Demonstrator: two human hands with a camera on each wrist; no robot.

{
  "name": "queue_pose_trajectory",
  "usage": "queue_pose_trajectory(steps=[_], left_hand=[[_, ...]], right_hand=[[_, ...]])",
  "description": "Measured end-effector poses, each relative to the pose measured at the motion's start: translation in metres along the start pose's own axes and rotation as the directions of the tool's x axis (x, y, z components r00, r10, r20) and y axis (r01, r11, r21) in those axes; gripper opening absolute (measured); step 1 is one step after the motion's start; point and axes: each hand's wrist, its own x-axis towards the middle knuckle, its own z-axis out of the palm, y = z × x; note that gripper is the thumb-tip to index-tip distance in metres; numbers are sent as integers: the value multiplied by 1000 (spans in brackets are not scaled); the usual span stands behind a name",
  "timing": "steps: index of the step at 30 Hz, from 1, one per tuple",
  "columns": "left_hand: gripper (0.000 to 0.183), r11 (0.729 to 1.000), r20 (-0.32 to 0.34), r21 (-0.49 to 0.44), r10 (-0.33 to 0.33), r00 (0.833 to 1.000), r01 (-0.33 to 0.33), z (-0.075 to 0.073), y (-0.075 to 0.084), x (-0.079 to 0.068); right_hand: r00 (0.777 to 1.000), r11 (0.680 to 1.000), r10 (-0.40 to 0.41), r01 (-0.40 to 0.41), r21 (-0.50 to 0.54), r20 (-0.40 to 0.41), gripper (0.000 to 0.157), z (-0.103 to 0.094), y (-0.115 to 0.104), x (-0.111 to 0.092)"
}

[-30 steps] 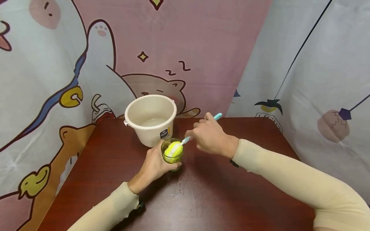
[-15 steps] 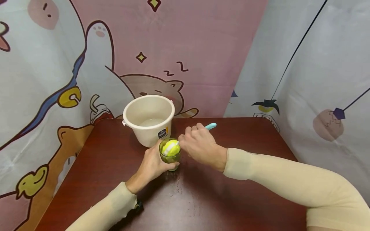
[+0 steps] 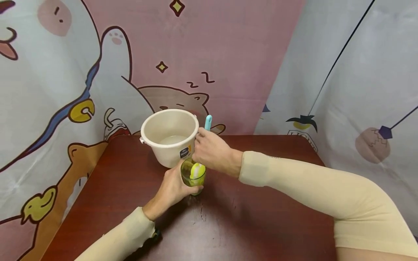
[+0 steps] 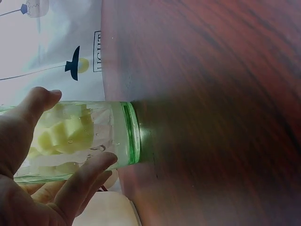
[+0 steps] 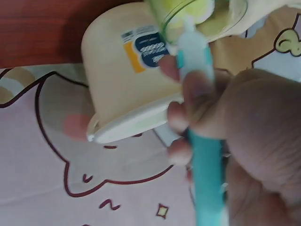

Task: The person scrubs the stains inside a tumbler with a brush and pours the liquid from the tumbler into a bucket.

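Observation:
My left hand (image 3: pixel 174 185) grips a green-tinted drinking glass (image 4: pixel 124 134) round its side, its mouth facing up. Thumb and fingers lie on opposite walls, and the thick base is close over the table in the left wrist view. Inside the glass sits the yellow-and-white sponge head (image 3: pixel 197 170) of a cup brush, against the right side of the mouth. My right hand (image 3: pixel 213 150) holds the brush's teal handle (image 5: pixel 207 174), fingers wrapped round it and thumb along the white neck. The handle's end rises nearly upright above that hand. Part of the neck is hidden behind the right hand in the head view.
A cream bucket (image 3: pixel 158 150) with a dark label stands just behind the glass, its rim close to the right hand. Small wet marks (image 3: pixel 202 214) show on the dark red-brown table (image 3: pixel 261 210). A cartoon-printed cloth (image 3: pixel 245 72) hangs behind the table.
My right hand has moved left toward the bucket. The brush handle has swung from leaning right to nearly upright, and the sponge has shifted in the glass. The left hand keeps its hold.

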Motion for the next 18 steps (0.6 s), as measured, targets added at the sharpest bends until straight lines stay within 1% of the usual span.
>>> queue_pose_trajectory(steps=[3, 6, 8, 9, 12, 13, 15, 17, 18], left_hand=[[99, 1000, -3, 1, -4, 1000, 4, 0, 1, -1], [98, 1000, -7, 3, -2, 1000, 2, 1, 1, -1], [98, 1000, -5, 6, 3, 1000, -3, 2, 0, 0], [97, 1000, -2, 7, 7, 1000, -7, 3, 0, 0], [95, 1000, -5, 4, 18, 1000, -18, 4, 0, 0], [95, 1000, -10, 4, 19, 1000, -19, 4, 0, 0], [94, 1000, -15, 4, 16, 1000, -16, 3, 1, -1], [94, 1000, -20, 4, 13, 1000, -13, 3, 1, -2], [95, 1000, -19, 4, 11, 1000, -11, 3, 1, -3]], right_hand=[[996, 996, -76, 78, 35, -50, 16, 10, 13, 2], [988, 987, -110, 121, 105, -105, 12, 22, 23, 0], [984, 977, -117, 137, 160, -131, 9, 31, 29, -5], [982, 973, -116, 142, 184, -147, 10, 36, 31, -8], [971, 961, -98, 150, 234, -220, 21, 50, 33, -21], [962, 960, -91, 153, 234, -256, 22, 54, 31, -25], [935, 963, -72, 156, 219, -347, 26, 62, 27, -34], [894, 970, -57, 155, 188, -445, 28, 68, 21, -43], [866, 976, -59, 155, 155, -496, 29, 70, 17, -46]])
